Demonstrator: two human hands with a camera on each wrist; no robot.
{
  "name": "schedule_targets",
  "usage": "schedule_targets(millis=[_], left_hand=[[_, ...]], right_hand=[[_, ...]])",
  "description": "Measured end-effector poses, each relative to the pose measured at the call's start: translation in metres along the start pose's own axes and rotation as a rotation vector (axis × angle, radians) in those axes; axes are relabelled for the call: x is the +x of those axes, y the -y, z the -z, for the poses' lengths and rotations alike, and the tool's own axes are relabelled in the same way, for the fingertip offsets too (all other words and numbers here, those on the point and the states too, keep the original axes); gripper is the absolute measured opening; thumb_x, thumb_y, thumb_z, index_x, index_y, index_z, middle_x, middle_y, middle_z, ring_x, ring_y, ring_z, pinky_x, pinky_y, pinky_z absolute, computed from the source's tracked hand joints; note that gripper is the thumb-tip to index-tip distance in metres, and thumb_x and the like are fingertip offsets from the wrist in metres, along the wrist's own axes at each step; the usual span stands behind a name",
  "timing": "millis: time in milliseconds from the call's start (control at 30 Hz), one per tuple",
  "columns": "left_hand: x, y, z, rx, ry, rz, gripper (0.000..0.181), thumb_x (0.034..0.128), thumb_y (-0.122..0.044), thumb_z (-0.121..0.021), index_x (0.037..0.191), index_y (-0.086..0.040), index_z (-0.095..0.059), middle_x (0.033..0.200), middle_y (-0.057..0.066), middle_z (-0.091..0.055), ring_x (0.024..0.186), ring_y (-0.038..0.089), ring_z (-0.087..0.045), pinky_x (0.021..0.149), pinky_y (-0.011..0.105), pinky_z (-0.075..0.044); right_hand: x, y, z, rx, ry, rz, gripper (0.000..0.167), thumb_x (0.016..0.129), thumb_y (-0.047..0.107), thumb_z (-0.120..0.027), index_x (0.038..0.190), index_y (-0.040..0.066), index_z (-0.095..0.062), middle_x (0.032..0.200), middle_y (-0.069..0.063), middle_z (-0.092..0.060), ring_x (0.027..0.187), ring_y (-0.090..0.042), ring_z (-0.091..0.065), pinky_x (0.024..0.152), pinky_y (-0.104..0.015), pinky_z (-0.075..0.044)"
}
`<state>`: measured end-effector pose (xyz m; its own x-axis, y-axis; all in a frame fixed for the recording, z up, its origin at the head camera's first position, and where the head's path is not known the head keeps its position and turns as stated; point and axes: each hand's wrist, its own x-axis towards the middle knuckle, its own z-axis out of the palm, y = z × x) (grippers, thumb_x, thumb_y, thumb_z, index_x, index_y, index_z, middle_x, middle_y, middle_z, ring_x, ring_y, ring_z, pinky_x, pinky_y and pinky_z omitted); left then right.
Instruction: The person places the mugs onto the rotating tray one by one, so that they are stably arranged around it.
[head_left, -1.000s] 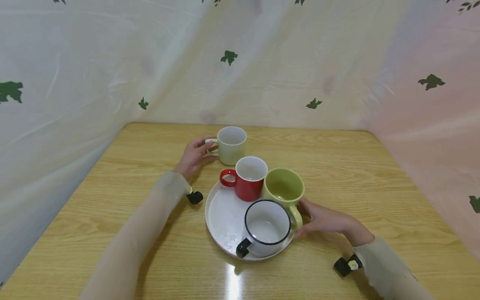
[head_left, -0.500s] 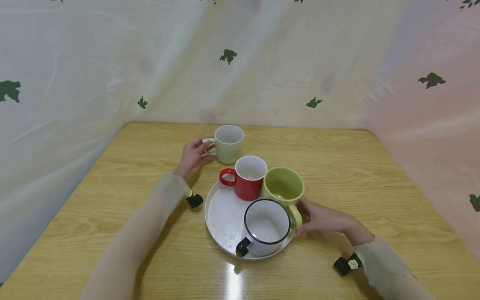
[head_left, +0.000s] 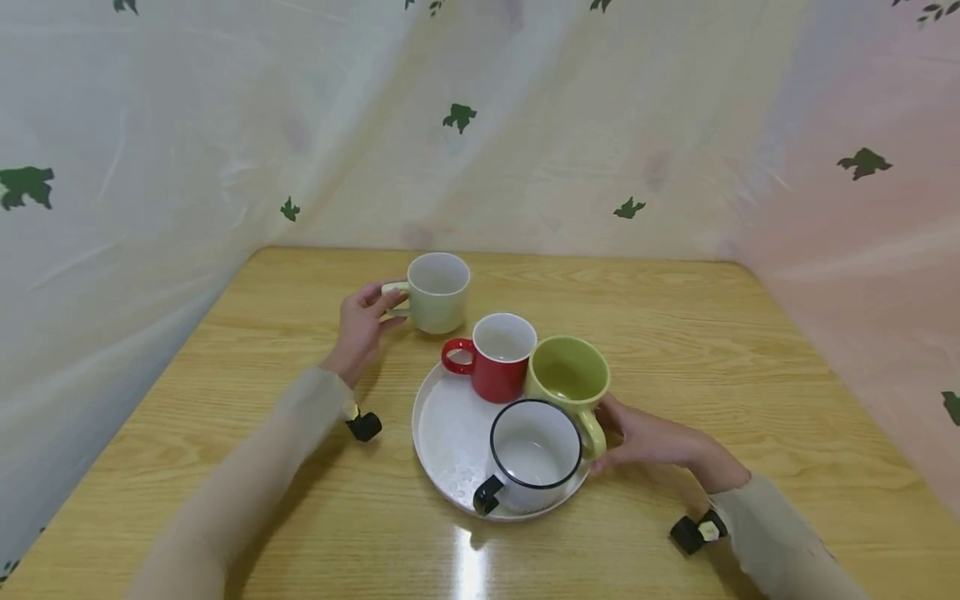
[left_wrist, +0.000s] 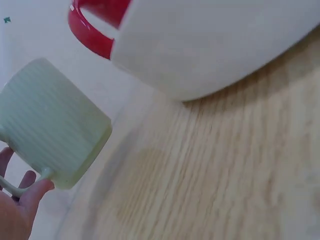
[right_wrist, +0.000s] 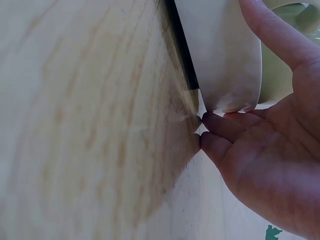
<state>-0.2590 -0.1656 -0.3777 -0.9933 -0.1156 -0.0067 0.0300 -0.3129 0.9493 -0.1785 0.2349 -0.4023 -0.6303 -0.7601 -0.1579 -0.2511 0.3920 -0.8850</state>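
My left hand (head_left: 362, 325) pinches the handle of a pale green mug (head_left: 437, 300), upright behind the tray. In the left wrist view that mug (left_wrist: 55, 120) seems apart from the tabletop. A round white tray (head_left: 442, 450) carries a red mug (head_left: 498, 379), a yellow-green mug (head_left: 555, 358) and a white mug (head_left: 525, 492) with a black rim and handle. At the tray's right edge my right hand (head_left: 648, 437) holds its side between thumb and fingers, beside the yellow-green mug's handle; the mugs partly hide the fingertips. The right wrist view shows this hand (right_wrist: 280, 135) low by the wood.
All this is on a wooden table (head_left: 712, 350). Pale cloth (head_left: 540, 167) with green leaf shapes hangs along its back and sides. The red mug's handle (head_left: 453, 357) reaches over the tray's back left rim.
The left hand has moved a little left with the pale green mug, widening its gap from the red mug. The right hand, the tray and the mugs on it have stayed put.
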Motion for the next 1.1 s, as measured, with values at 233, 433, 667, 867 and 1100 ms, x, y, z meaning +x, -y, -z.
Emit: schedule_targets(millis=[233, 433, 667, 867, 1100], left_hand=[[-0.013, -0.009, 0.015, 0.000, -0.029, -0.015, 0.008, 0.0948, -0.016, -0.060, 0.095, -0.018, -0.068, 0.091, -0.007, -0.071, 0.098, 0.010, -0.068, 0.075, 0.023, -0.060], [-0.028, -0.017, 0.026, -0.016, -0.020, -0.033, 0.009, 0.0945, -0.014, -0.060, 0.094, -0.018, -0.069, 0.092, -0.007, -0.071, 0.095, 0.008, -0.069, 0.074, 0.023, -0.060], [-0.052, -0.026, 0.034, -0.020, 0.040, -0.059, 0.012, 0.0956, -0.014, -0.058, 0.095, -0.018, -0.070, 0.092, -0.008, -0.072, 0.093, 0.006, -0.070, 0.074, 0.023, -0.060], [-0.068, -0.033, 0.038, -0.030, 0.063, -0.065, 0.012, 0.0952, -0.013, -0.059, 0.096, -0.017, -0.071, 0.094, -0.006, -0.070, 0.092, 0.006, -0.071, 0.074, 0.025, -0.061], [-0.086, -0.039, 0.034, 0.031, 0.085, -0.051, 0.017, 0.0972, -0.012, -0.056, 0.096, -0.020, -0.071, 0.098, -0.008, -0.069, 0.093, 0.006, -0.070, 0.077, 0.025, -0.060]], right_hand=[[-0.001, 0.000, 0.001, -0.006, -0.010, 0.008, 0.112, 0.079, 0.016, -0.080, 0.151, -0.004, 0.003, 0.155, -0.033, -0.019, 0.141, -0.049, -0.024, 0.102, -0.004, -0.029], [0.000, -0.003, 0.000, -0.007, -0.009, 0.028, 0.111, 0.079, 0.015, -0.079, 0.151, -0.005, 0.003, 0.153, -0.035, -0.020, 0.139, -0.051, -0.025, 0.102, -0.004, -0.029], [0.000, -0.003, 0.000, -0.003, -0.019, 0.028, 0.112, 0.078, 0.014, -0.080, 0.151, -0.004, 0.003, 0.155, -0.033, -0.017, 0.141, -0.050, -0.021, 0.103, -0.003, -0.026], [0.000, -0.001, 0.000, 0.003, -0.013, 0.031, 0.113, 0.079, 0.014, -0.080, 0.151, -0.004, 0.004, 0.156, -0.032, -0.015, 0.144, -0.040, -0.023, 0.103, -0.003, -0.026], [0.001, 0.000, 0.000, -0.015, -0.014, 0.024, 0.113, 0.079, 0.015, -0.080, 0.151, -0.005, 0.004, 0.155, -0.034, -0.017, 0.140, -0.051, -0.021, 0.102, -0.003, -0.026]])
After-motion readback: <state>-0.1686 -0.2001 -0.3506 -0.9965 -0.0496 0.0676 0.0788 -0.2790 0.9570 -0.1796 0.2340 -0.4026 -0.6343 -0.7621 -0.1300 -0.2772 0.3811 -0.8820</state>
